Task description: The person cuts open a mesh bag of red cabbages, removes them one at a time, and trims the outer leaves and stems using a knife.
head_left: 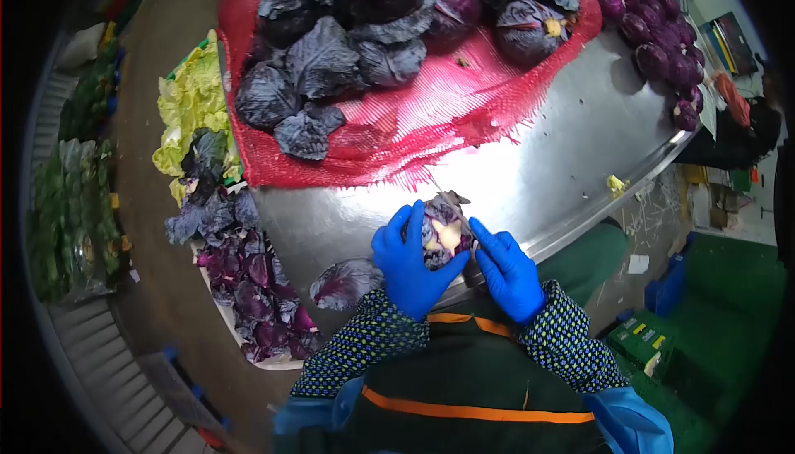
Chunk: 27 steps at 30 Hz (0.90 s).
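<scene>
My left hand (410,264), in a blue glove, is wrapped round the left side of a red cabbage (447,230) whose pale cut stem faces up. At the cabbage's right side is my right hand (507,273), also gloved in blue, with its fingers curled together; what it grips is too small to make out. A loose purple leaf (346,283) lies on the steel table (546,172) just left of my left hand. Beyond the hands, a red mesh sack (373,156) lies open with dark outer-leaved cabbages (323,57) on it.
Trimmed purple cabbages (654,40) are piled at the table's back right. Purple leaf trimmings (257,297) and yellow-green leaves (195,98) fill containers along the left edge. A yellow scrap (615,184) lies near the right edge. Green crates (642,342) stand at the lower right.
</scene>
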Each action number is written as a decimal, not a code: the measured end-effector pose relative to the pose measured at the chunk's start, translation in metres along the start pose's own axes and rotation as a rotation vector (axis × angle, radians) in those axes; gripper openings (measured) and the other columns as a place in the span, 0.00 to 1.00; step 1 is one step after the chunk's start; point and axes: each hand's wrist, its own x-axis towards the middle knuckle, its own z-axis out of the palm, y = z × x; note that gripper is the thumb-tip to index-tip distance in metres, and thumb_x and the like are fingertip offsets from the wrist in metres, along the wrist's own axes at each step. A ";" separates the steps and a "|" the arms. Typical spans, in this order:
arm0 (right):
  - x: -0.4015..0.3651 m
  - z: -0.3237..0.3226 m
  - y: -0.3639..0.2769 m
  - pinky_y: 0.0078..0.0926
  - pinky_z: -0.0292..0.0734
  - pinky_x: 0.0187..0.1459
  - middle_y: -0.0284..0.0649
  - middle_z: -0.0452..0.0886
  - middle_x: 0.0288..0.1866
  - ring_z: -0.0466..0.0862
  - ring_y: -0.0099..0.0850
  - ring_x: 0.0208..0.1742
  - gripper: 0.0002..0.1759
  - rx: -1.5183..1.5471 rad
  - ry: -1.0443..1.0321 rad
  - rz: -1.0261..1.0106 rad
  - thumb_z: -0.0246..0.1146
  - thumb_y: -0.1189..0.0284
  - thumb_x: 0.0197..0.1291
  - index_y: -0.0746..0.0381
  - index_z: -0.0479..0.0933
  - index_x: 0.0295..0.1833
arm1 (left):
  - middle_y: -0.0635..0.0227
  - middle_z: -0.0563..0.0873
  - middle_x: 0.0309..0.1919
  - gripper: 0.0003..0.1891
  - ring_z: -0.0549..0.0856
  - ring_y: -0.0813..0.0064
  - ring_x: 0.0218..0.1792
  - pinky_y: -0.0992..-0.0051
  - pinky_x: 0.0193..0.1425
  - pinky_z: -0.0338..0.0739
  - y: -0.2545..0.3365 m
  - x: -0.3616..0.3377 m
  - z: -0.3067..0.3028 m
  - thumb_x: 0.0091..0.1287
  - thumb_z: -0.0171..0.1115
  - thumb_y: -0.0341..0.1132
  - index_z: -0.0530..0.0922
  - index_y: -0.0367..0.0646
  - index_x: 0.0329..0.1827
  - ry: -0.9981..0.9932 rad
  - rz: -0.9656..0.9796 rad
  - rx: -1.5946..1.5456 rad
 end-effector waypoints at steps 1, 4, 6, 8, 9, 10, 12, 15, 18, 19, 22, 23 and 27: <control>-0.007 -0.002 0.000 0.23 0.75 0.36 0.39 0.73 0.34 0.79 0.30 0.33 0.25 -0.039 -0.005 -0.022 0.55 0.75 0.63 0.53 0.68 0.66 | 0.55 0.69 0.57 0.45 0.66 0.56 0.55 0.59 0.57 0.62 0.004 0.001 0.002 0.42 0.76 0.44 0.65 0.39 0.65 -0.015 0.002 -0.013; -0.014 -0.005 0.013 0.24 0.76 0.35 0.39 0.75 0.35 0.79 0.31 0.32 0.26 -0.157 0.004 -0.042 0.57 0.76 0.60 0.48 0.70 0.65 | 0.55 0.68 0.57 0.43 0.66 0.57 0.55 0.58 0.58 0.59 0.014 0.005 0.005 0.46 0.73 0.47 0.64 0.40 0.65 -0.055 -0.004 0.103; -0.014 -0.002 0.017 0.26 0.77 0.34 0.40 0.75 0.36 0.79 0.34 0.33 0.26 -0.175 0.006 -0.035 0.58 0.74 0.58 0.46 0.71 0.64 | 0.55 0.69 0.57 0.43 0.66 0.57 0.55 0.58 0.58 0.59 0.016 0.006 0.004 0.45 0.73 0.47 0.65 0.40 0.65 -0.073 -0.006 0.123; -0.011 -0.001 0.016 0.26 0.77 0.35 0.40 0.75 0.36 0.79 0.34 0.33 0.25 -0.179 0.002 -0.018 0.58 0.74 0.59 0.47 0.71 0.64 | 0.55 0.69 0.57 0.43 0.66 0.57 0.55 0.57 0.58 0.59 0.016 0.009 0.004 0.45 0.74 0.47 0.65 0.40 0.65 -0.076 -0.004 0.145; -0.010 0.000 0.016 0.27 0.77 0.35 0.40 0.76 0.35 0.79 0.35 0.33 0.24 -0.187 -0.009 -0.002 0.57 0.73 0.60 0.48 0.71 0.64 | 0.55 0.69 0.57 0.43 0.66 0.57 0.55 0.57 0.58 0.59 0.015 0.008 0.006 0.45 0.74 0.48 0.65 0.41 0.65 -0.070 -0.006 0.149; -0.005 0.001 0.018 0.27 0.77 0.35 0.40 0.76 0.35 0.79 0.35 0.33 0.24 -0.184 -0.009 0.001 0.57 0.73 0.60 0.48 0.71 0.64 | 0.55 0.69 0.56 0.44 0.66 0.57 0.55 0.57 0.58 0.59 0.014 0.005 0.007 0.44 0.74 0.48 0.65 0.41 0.64 -0.066 -0.009 0.154; 0.017 0.002 0.029 0.28 0.76 0.38 0.43 0.77 0.35 0.79 0.38 0.35 0.23 -0.059 0.113 0.101 0.56 0.72 0.62 0.51 0.70 0.64 | 0.54 0.69 0.56 0.44 0.66 0.56 0.55 0.57 0.58 0.60 0.017 0.004 0.007 0.44 0.74 0.48 0.65 0.40 0.65 -0.070 0.000 0.155; 0.038 0.002 0.060 0.29 0.75 0.41 0.41 0.78 0.33 0.79 0.34 0.34 0.22 0.206 0.150 0.077 0.56 0.70 0.64 0.58 0.69 0.64 | 0.54 0.69 0.56 0.46 0.67 0.56 0.54 0.58 0.57 0.61 0.010 0.001 0.005 0.43 0.74 0.49 0.64 0.39 0.66 -0.037 0.052 0.138; 0.038 0.022 0.055 0.28 0.75 0.35 0.38 0.76 0.27 0.78 0.30 0.28 0.15 0.257 0.116 0.180 0.58 0.69 0.63 0.64 0.75 0.52 | 0.52 0.67 0.54 0.50 0.67 0.57 0.52 0.60 0.56 0.63 0.007 -0.002 -0.001 0.42 0.76 0.47 0.60 0.38 0.69 -0.047 0.092 0.090; 0.043 0.018 0.053 0.28 0.75 0.35 0.38 0.76 0.27 0.78 0.30 0.28 0.15 0.255 0.109 0.174 0.58 0.69 0.63 0.64 0.75 0.52 | 0.52 0.67 0.54 0.50 0.67 0.57 0.52 0.60 0.56 0.63 0.002 -0.004 -0.009 0.42 0.76 0.47 0.60 0.38 0.69 -0.039 0.087 0.092; 0.075 0.000 0.028 0.19 0.66 0.20 0.33 0.69 0.14 0.72 0.23 0.17 0.10 0.961 0.184 0.536 0.61 0.69 0.59 0.62 0.70 0.30 | 0.59 0.69 0.40 0.51 0.70 0.62 0.43 0.65 0.50 0.68 -0.019 -0.023 -0.033 0.40 0.75 0.43 0.60 0.43 0.71 -0.257 0.023 -0.082; 0.089 -0.002 0.035 0.21 0.68 0.20 0.36 0.75 0.22 0.76 0.25 0.21 0.11 1.172 0.155 0.415 0.61 0.67 0.59 0.65 0.74 0.40 | 0.58 0.67 0.43 0.54 0.68 0.63 0.44 0.68 0.54 0.65 -0.034 -0.037 -0.026 0.42 0.77 0.44 0.55 0.40 0.72 -0.358 -0.069 -0.117; 0.086 -0.011 0.012 0.21 0.76 0.48 0.45 0.75 0.53 0.79 0.28 0.49 0.37 0.690 0.139 0.378 0.64 0.63 0.59 0.71 0.60 0.67 | 0.60 0.72 0.40 0.44 0.72 0.64 0.43 0.67 0.50 0.70 -0.036 -0.040 -0.006 0.47 0.74 0.35 0.62 0.43 0.69 -0.169 -0.087 -0.198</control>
